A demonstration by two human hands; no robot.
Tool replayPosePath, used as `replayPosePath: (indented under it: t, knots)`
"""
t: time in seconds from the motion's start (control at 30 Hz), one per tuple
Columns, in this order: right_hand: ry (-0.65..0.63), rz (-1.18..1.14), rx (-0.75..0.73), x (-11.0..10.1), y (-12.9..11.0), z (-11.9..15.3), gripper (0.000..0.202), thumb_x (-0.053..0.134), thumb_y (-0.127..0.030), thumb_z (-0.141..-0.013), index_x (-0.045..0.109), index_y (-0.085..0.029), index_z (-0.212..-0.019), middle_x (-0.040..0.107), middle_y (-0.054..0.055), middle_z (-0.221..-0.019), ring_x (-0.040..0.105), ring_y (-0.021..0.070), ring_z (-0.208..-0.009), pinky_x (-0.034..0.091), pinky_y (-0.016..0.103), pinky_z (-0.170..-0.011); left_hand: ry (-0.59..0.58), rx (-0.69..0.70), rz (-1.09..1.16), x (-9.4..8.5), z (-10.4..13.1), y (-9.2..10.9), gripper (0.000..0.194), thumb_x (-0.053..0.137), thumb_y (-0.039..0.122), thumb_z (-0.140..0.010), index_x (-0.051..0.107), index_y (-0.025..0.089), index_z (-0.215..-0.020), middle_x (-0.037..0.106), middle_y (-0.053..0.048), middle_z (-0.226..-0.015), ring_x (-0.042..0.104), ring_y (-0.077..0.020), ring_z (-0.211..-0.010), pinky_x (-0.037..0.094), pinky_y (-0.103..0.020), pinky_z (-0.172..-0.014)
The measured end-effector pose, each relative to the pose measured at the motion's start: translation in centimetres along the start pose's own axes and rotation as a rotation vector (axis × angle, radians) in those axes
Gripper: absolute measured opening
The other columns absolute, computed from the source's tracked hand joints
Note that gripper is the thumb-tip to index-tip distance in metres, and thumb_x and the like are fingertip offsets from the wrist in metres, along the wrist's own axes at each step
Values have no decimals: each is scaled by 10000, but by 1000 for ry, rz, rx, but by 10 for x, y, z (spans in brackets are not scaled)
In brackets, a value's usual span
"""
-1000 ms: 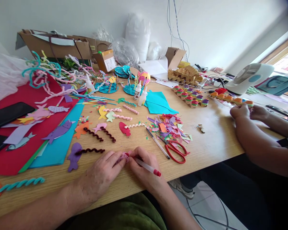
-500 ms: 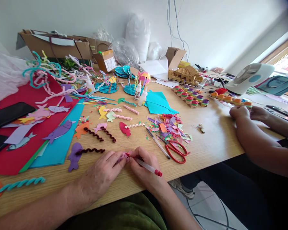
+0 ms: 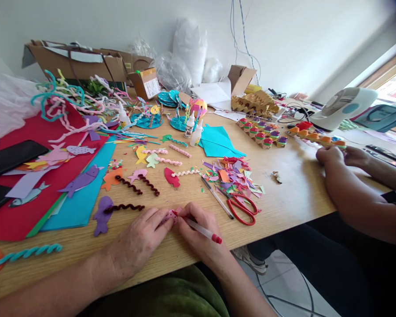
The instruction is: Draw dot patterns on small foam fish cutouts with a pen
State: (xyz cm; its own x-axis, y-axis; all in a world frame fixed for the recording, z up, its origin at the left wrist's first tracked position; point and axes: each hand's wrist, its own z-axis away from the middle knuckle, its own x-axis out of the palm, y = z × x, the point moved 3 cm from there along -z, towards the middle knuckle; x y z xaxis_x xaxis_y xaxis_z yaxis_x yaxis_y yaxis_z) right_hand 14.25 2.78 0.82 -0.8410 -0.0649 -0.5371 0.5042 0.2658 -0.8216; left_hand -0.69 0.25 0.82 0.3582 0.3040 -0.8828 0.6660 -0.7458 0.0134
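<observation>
Near the table's front edge, my left hand (image 3: 145, 235) pinches a small pink spotted paper piece (image 3: 170, 216). My right hand (image 3: 199, 229) grips a red marker (image 3: 203, 230), its tip touching the pink piece; the piece is partly hidden by my fingers. To the left lies a purple paper fish (image 3: 102, 216) with a dark brown twisted pipe cleaner. Beyond are an orange fish (image 3: 112, 178), a yellow fish (image 3: 141, 155) and a red fish (image 3: 170, 177) with a pale twisted pipe cleaner. Red-handled scissors (image 3: 242, 209) and a pen (image 3: 218, 198) lie right of my hands.
Paper scraps (image 3: 236, 174) are piled beyond the scissors. Glue bottles (image 3: 189, 125) stand near blue paper (image 3: 219, 141). Red sheets (image 3: 26, 193) cover the left side. At the right, another person's hands (image 3: 331, 155) hold an orange-painted egg-carton strip (image 3: 317, 138) near a white fan (image 3: 343, 108).
The red marker and my right hand have shifted very slightly left. The other person's hands look the same.
</observation>
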Motion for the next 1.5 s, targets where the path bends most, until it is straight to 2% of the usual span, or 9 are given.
replayPosePath:
  t: [0.8, 1.0, 1.1, 1.23, 1.3, 1.37, 1.5]
  knots:
    - [-9, -11, -2, 0, 2, 1, 81, 543, -152, -744, 553, -198, -678, 641, -18, -616, 563, 108, -531, 391, 190, -515, -1, -4, 7, 0, 1, 0, 326, 297, 74, -941, 585, 66, -1094, 611, -129, -1008, 558, -211, -913, 537, -335, -781]
    - [7, -135, 49, -5, 1, -1, 64, 544, -194, -750, 559, -192, -687, 605, -25, -593, 521, 102, -513, 369, 191, -481, -24, -16, 30, 2, 2, -1, 334, 319, 72, -933, 544, 99, -1178, 614, -115, -1049, 563, -207, -953, 532, -350, -818]
    - [119, -228, 85, -14, 1, -1, 96, 542, -254, -752, 552, -192, -679, 555, -30, -558, 483, 103, -489, 352, 197, -453, -31, -41, 118, -4, 0, -3, 387, 297, 44, -917, 522, 135, -1219, 616, -93, -1069, 577, -187, -970, 530, -330, -833]
    - [255, -229, 55, -28, 1, 7, 99, 536, -252, -757, 537, -195, -676, 518, -32, -556, 453, 102, -485, 346, 205, -449, 30, -101, 237, -26, -6, -12, 415, 274, 13, -892, 541, 156, -1175, 607, -66, -1081, 594, -134, -978, 506, -221, -843]
    - [263, -190, 33, -34, 2, 13, 92, 538, -243, -777, 543, -194, -699, 525, -29, -571, 460, 103, -494, 343, 208, -453, 74, -103, 234, -38, -6, -18, 363, 301, 31, -902, 550, 160, -1132, 604, -58, -1066, 592, -132, -983, 490, -214, -862]
    - [254, -137, 12, -38, 2, 19, 86, 545, -237, -793, 553, -192, -719, 539, -25, -587, 473, 105, -506, 343, 209, -460, 63, -102, 211, -45, -3, -24, 310, 330, 62, -914, 549, 171, -1105, 600, -49, -1066, 590, -138, -981, 487, -224, -863]
    - [203, -67, -37, -42, -2, 27, 94, 545, -226, -804, 557, -189, -718, 533, -34, -567, 461, 96, -484, 335, 201, -453, -2, -88, 189, -48, 10, -26, 256, 330, 125, -952, 563, 183, -1041, 604, -45, -1030, 594, -146, -939, 494, -237, -815]
